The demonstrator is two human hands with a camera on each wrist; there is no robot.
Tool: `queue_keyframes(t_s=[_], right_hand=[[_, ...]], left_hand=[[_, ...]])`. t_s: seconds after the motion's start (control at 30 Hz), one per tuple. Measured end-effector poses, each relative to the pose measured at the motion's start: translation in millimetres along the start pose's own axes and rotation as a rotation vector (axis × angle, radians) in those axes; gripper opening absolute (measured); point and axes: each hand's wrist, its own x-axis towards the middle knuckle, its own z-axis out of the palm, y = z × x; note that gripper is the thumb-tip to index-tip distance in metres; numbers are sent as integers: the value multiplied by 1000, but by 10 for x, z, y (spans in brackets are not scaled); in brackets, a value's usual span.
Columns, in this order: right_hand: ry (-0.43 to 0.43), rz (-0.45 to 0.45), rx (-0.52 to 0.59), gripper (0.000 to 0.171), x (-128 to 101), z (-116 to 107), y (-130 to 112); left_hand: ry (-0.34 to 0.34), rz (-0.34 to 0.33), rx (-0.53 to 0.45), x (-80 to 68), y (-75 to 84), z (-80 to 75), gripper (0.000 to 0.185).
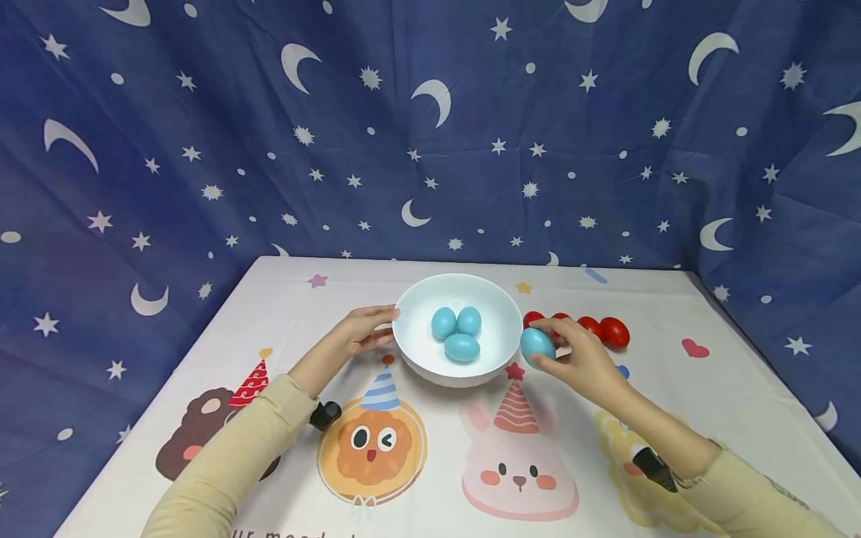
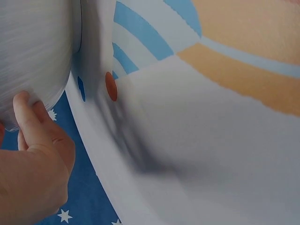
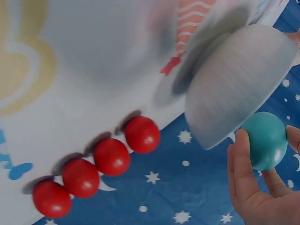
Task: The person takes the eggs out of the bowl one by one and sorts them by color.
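Two cream sleeves reach in from the near edge, over a surface covered by a white cloth printed with cartoon animals in party hats. At the middle of it stands a white bowl, and three blue eggs lie huddled together in its bottom, touching one another. On the bowl's left side rests the left hand – its fingers lie fairly straight against the outer wall just under the rim, steadying it rather than curling round it; the left wrist view shows a fingertip pressed flat to the pale wall of the bowl. Just beside the bowl's right rim, the right hand pinches a fourth blue egg between thumb and fingers, held a little above the cloth and close to the bowl's outer wall without clearly touching it. From the right wrist view this egg sits in the curled fingers, right next to the bowl's edge. Behind that hand, along the cloth to the right of the bowl, lies a row of red eggs – the wrist view shows four of them in a line, each touching or nearly touching its neighbour. A dark blue curtain with white moons and stars hangs behind and at both sides
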Motion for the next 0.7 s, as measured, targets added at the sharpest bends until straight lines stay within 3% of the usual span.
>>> queue_keyframes(t_s=[0.3, 0.7], right_hand=[[-15, 37, -31, 48, -21, 24, 166], [-66, 71, -71, 42, 155, 206, 495]], left_hand=[[2, -8, -13, -8, -10, -4, 51], [6, -3, -13, -11, -3, -4, 52]])
